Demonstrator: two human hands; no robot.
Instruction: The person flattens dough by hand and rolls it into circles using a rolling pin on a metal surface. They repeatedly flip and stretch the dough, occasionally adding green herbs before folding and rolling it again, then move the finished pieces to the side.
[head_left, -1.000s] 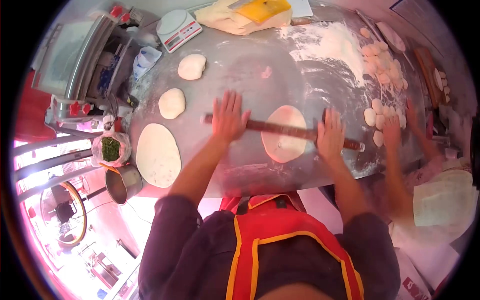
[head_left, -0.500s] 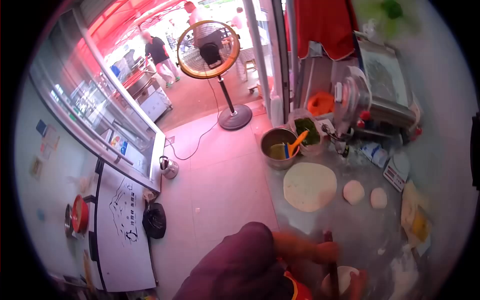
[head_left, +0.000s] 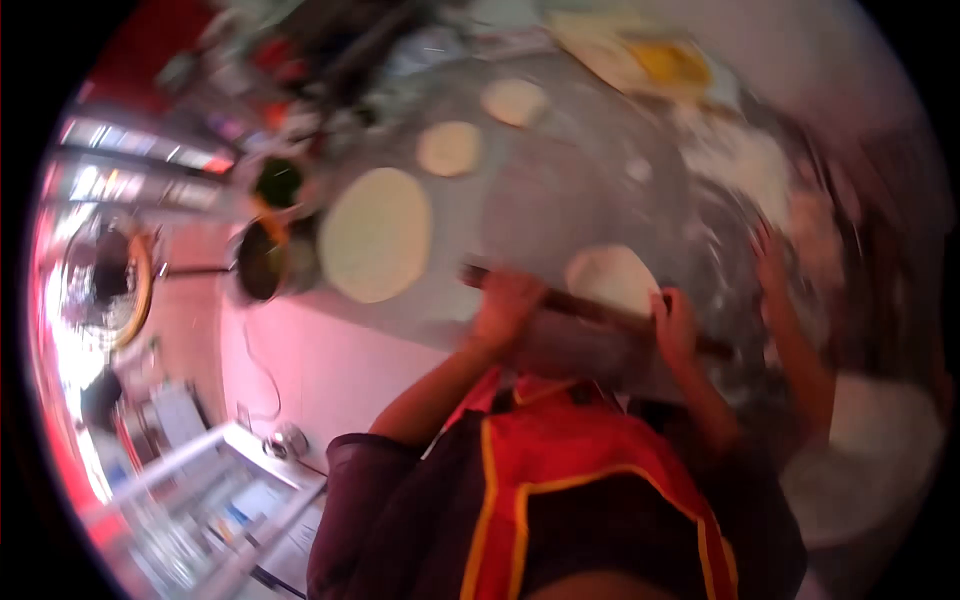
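Note:
My left hand (head_left: pixel 512 305) is wrapped round the left part of a dark wooden rolling pin (head_left: pixel 600 310). Farther right along the pin, my right hand (head_left: pixel 677 325) curls over it, beside the edge of a pale round piece of dough (head_left: pixel 612 275). That dough lies flat on the metal worktop (head_left: pixel 560 215), just beyond the pin. Motion blur softens my fingers. A large rolled-out dough sheet (head_left: pixel 377 235) rests to the left. Two smaller dough rounds, one nearer (head_left: pixel 449 149) and one farther (head_left: pixel 514 102), sit toward the back.
Close on my right, another person's hand (head_left: pixel 768 260) reaches over the floury worktop. A metal pot (head_left: pixel 258 262) with an orange-handled brush and a container of chopped greens (head_left: pixel 278 183) stand at the left. Beyond them is a standing fan (head_left: pixel 110 275).
My view has swung to the right, bringing the worktop and the other person's arm into sight. My right hand has moved from the dough onto the rolling pin; my left stays on it.

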